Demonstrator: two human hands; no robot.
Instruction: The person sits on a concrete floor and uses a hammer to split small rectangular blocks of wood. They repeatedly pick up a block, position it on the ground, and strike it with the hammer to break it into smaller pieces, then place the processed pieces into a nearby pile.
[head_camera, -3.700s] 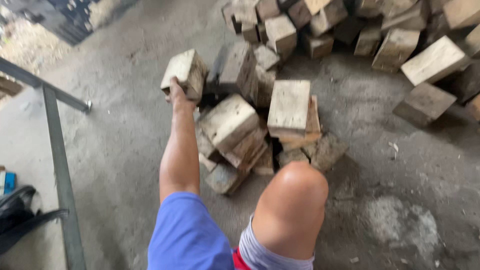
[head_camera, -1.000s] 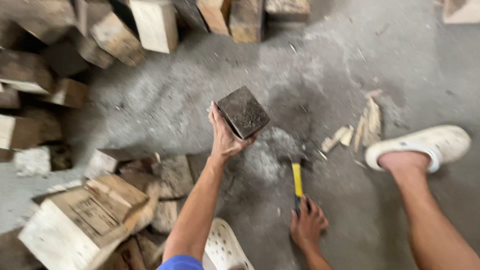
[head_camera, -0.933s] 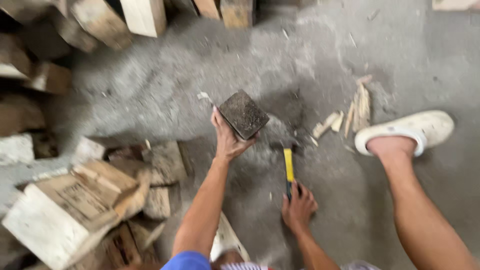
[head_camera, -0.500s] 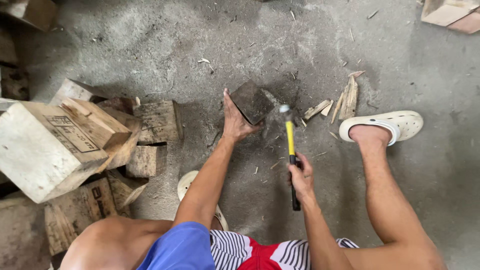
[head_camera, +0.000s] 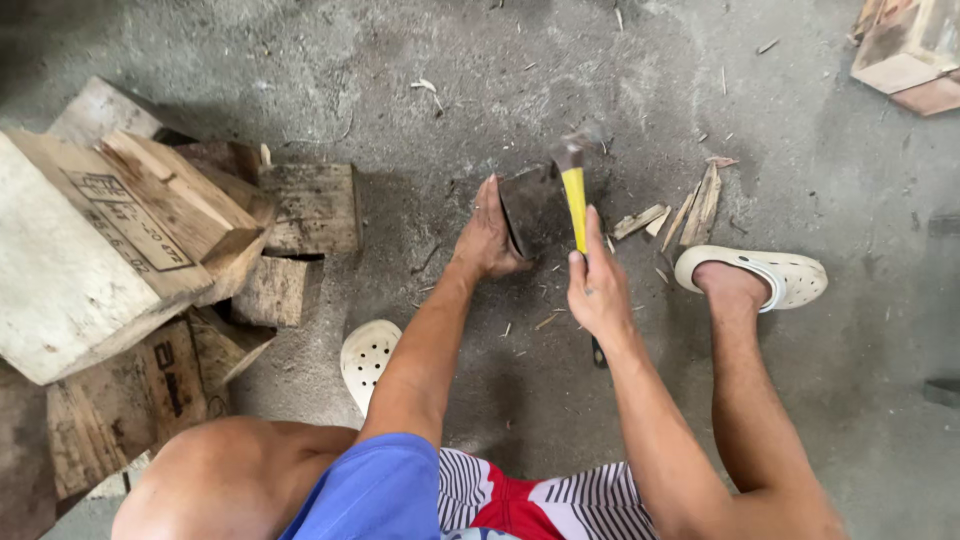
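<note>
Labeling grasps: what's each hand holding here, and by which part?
Right hand: yellow-handled hatchet, gripped low on the handle. Left hand: steadies the dark wood block by its left side, on the concrete floor.

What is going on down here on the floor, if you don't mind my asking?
A person crouches over a concrete floor. The left hand steadies a dark wood block standing on edge, while the right hand grips a yellow-handled hatchet whose head is at the block's top. Thin wood splinters lie just right of the block, beside a foot in a white clog. A pile of bigger wood blocks sits to the left.
</note>
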